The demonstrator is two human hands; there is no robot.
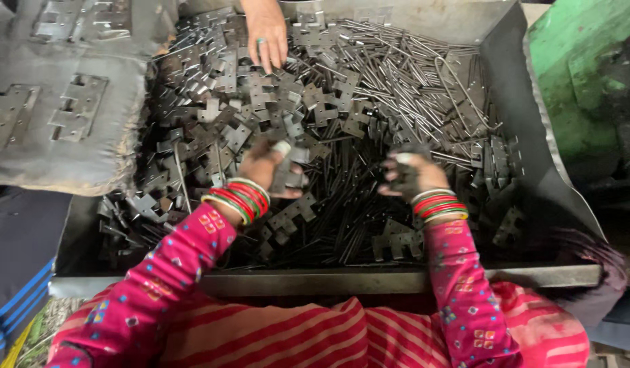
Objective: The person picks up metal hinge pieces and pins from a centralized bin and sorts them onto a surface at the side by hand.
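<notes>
Pink sleeves [158, 286] reach into the tray [328, 278]. Left hand [264, 170] fingers pinch a notched hinge plate [288, 174], upright. Right hand [414, 176], lower centre-right, seems closed on rods [397, 75]; another person's hand [266, 31] lies spread at top.

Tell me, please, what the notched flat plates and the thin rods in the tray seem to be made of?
Notched plates: apparently stamped sheet steel, dull dark grey, thin with crisp cut edges. Thin rods: likely steel wire, grey with a slight sheen along their lengths. Both look uncoated.

This looks like a workshop, because a big metal tray [342, 279] is full of dark flat hinge plates [219, 129] and thin metal pins [397, 75], beside a green machine [580, 75].
</notes>
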